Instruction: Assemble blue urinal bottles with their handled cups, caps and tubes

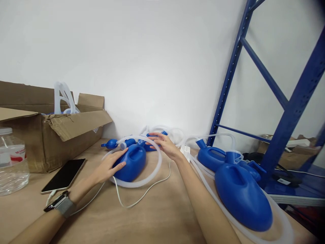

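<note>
A blue urinal bottle with a moulded handle lies on the table, and a translucent hose loops around it. My left hand rests against the bottle's left side, thumb and fingers apart. Just right of the bottle, my right hand is open, its fingers stretched out over the loop's upper right; I cannot tell whether they touch the hose. Behind it lies another blue bottle, partly hidden by this hand. On the right are a large blue urinal bottle and a second one with hoses.
An open cardboard box with hoses sticking out stands at the left. Near it are a clear water bottle and a phone on a white cable. A power strip lies behind my right wrist. Blue shelving stands right.
</note>
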{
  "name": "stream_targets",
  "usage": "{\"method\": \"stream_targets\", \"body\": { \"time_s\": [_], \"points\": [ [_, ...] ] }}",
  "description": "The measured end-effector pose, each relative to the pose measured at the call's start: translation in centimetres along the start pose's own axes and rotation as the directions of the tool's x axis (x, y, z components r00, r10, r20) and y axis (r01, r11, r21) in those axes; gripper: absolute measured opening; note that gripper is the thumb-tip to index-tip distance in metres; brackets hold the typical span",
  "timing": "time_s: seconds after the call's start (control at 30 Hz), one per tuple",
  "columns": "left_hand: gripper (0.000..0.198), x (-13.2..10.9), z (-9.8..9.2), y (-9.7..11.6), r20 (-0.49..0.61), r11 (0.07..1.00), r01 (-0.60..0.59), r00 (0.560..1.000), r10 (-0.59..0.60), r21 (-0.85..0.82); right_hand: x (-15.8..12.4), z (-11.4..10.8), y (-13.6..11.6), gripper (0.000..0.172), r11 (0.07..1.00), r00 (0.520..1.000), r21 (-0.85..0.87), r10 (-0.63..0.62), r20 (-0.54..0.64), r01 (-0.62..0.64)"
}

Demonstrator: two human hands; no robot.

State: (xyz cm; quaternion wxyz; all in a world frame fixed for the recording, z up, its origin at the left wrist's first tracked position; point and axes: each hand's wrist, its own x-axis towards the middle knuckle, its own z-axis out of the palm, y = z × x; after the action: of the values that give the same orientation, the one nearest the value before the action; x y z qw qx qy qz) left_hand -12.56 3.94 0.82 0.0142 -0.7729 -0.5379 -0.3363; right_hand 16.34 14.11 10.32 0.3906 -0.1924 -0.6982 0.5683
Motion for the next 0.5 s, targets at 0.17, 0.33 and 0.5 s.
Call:
{"method": "stream_targets", "body": {
  "time_s": [0.17, 0.33, 0.5],
  "points": [
    [0.071, -0.2, 1.1, 1.8, 0.125, 0.995, -0.100, 0.987, 0.100, -0.007, -0.9, 1.0, -0.8, 0.045, 0.995, 0.967, -0.094, 0.041, 0.251, -0.018],
    [0.076, -0.5, 1.1, 3.5, 0.264, 0.992, -0.051, 0.961, 0.081, -0.119, -0.4, 1.5, 0.4, 0.070, 0.827, 0.919, -0.535, 0.059, 0.389, 0.174],
    [0.074, -0.9, 1.2, 4.0, 0.290, 0.961, -0.079, 0.944, 0.158, -0.265, -0.2, 1.2, 1.5, 0.079, 0.649, 0.933, -0.731, 0.090, 0.347, 0.209]
  ]
}}
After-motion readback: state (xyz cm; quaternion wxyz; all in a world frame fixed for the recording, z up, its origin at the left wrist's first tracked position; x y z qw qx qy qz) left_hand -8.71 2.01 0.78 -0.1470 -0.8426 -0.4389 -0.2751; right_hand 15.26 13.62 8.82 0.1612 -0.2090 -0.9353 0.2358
